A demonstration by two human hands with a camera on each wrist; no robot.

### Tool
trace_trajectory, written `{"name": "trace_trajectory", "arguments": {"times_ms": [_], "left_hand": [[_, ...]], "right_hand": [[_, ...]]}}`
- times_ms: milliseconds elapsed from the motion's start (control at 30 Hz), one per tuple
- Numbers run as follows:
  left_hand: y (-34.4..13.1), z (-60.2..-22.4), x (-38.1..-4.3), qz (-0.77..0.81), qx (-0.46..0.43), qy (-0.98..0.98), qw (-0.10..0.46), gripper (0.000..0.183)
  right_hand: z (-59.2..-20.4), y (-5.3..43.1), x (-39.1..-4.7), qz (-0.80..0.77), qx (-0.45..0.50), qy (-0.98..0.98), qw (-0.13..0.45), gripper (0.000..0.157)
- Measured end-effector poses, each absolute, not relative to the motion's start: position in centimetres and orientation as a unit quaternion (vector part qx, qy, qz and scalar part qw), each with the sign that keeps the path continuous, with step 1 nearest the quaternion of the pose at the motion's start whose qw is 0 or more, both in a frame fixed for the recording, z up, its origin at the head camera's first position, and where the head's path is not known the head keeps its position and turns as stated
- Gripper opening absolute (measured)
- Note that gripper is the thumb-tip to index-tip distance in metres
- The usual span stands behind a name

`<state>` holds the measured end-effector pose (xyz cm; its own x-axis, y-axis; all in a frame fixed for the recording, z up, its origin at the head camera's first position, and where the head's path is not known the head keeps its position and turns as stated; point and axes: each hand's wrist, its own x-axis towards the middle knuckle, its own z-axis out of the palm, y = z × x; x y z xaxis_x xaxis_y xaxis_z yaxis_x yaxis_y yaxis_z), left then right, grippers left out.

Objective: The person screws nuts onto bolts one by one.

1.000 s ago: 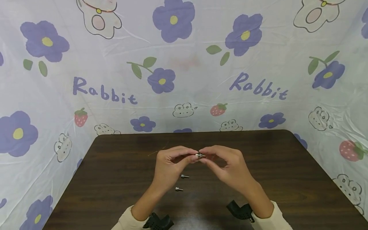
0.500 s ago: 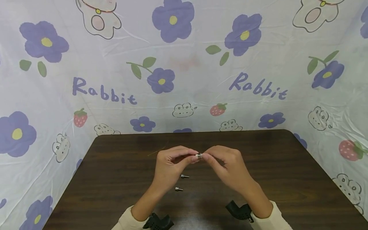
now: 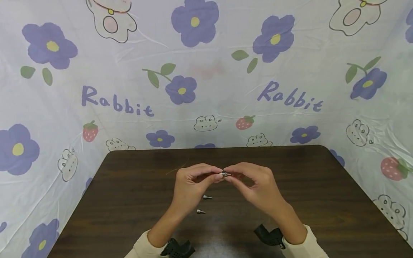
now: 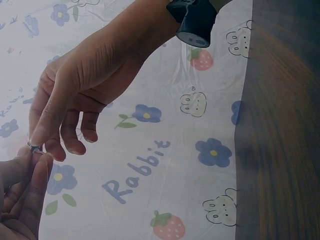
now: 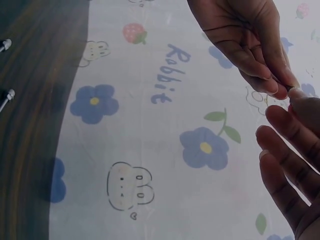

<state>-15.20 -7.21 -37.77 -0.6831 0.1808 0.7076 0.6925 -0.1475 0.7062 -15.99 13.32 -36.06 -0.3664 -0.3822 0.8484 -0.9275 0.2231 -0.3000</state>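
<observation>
A small silver screw [image 3: 225, 174] is held level between both hands above the table, with a wider ring-like part around its middle; most of it is covered by fingers. My left hand [image 3: 190, 184] pinches one end between thumb and index finger. On the other side, my right hand [image 3: 258, 182] has its thumb and index finger around the screw from below and above. In the left wrist view, the screw [image 4: 34, 148] is a tiny glint where the fingertips meet. Two similar silver screws, one farther [image 3: 208, 197] and one nearer [image 3: 200, 211], lie on the table below the hands.
The dark wood-grain table [image 3: 135, 200] extends under both arms. A patterned cloth [image 3: 206, 96] hangs behind it and at the sides. A thin brownish strand [image 3: 175, 169] lies beyond the left hand. Black wrist cameras sit on both forearms.
My right thumb and index finger closed farther along the screw half a second ago, then spread around it again. The left hand and the two screws on the table stay put.
</observation>
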Motion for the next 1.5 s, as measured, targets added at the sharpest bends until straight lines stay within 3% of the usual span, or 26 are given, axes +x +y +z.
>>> {"name": "trace_trajectory", "arguments": {"times_ms": [267, 400, 500, 667, 1100, 1333, 1500], "left_hand": [[-7.19, -37.85, -15.2, -0.668, -0.349, -0.63, 0.189, 0.012], [-7.18, -37.79, -15.21, -0.667, -0.346, -0.632, 0.188, 0.011], [-7.17, -37.76, -15.25, -0.668, -0.344, -0.632, 0.19, 0.011], [-7.16, -37.82, -15.35, -0.671, -0.346, -0.627, 0.193, 0.011], [-7.09, -38.01, -15.22, -0.669, -0.353, -0.627, 0.187, 0.012], [-7.04, -38.02, -15.16, -0.67, -0.351, -0.627, 0.187, 0.011], [-7.03, -37.9, -15.33, -0.671, -0.349, -0.624, 0.198, 0.011]], "right_hand": [[-36.3, 13.23, -15.78, 0.417, 0.437, -0.736, 0.305, 0.005], [-36.28, 13.39, -15.71, 0.415, 0.42, -0.753, 0.289, 0.011], [-36.21, 13.48, -15.71, 0.42, 0.419, -0.75, 0.293, 0.007], [-36.01, 13.53, -15.67, 0.428, 0.436, -0.733, 0.299, 0.023], [-36.27, 13.31, -15.58, 0.415, 0.432, -0.743, 0.299, 0.008], [-36.23, 13.37, -15.4, 0.418, 0.408, -0.767, 0.265, 0.016], [-36.04, 13.42, -15.54, 0.431, 0.426, -0.739, 0.294, 0.02]]}}
